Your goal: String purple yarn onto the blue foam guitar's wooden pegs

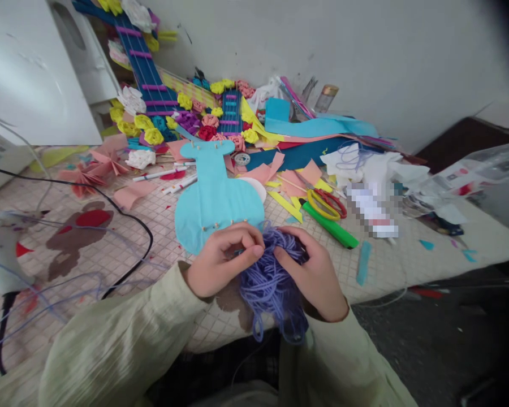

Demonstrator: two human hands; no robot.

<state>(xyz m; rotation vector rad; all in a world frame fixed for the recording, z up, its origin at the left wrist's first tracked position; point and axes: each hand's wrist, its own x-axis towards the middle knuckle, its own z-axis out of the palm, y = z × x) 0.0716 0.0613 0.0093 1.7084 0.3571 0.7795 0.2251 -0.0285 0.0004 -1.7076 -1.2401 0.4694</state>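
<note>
A tangled bundle of purple yarn (267,288) is held between my two hands at the table's front edge, its loops hanging toward my lap. My left hand (227,254) pinches at the bundle's upper left, thumb against forefinger. With thumb on top, my right hand (316,271) grips the bundle's right side. Just beyond them lies a light blue guitar-shaped cutout (218,195) with small pegs along its ends. Loose purple strands (89,277) trail over the table on the left.
Scissors with yellow and red handles (324,203) and a green cutter-like tool (331,226) lie right of the cutout. A glue gun (2,254) with a black cord is at left. Crepe paper scraps, paper flowers (186,121) and a blue guitar neck (146,68) crowd the back.
</note>
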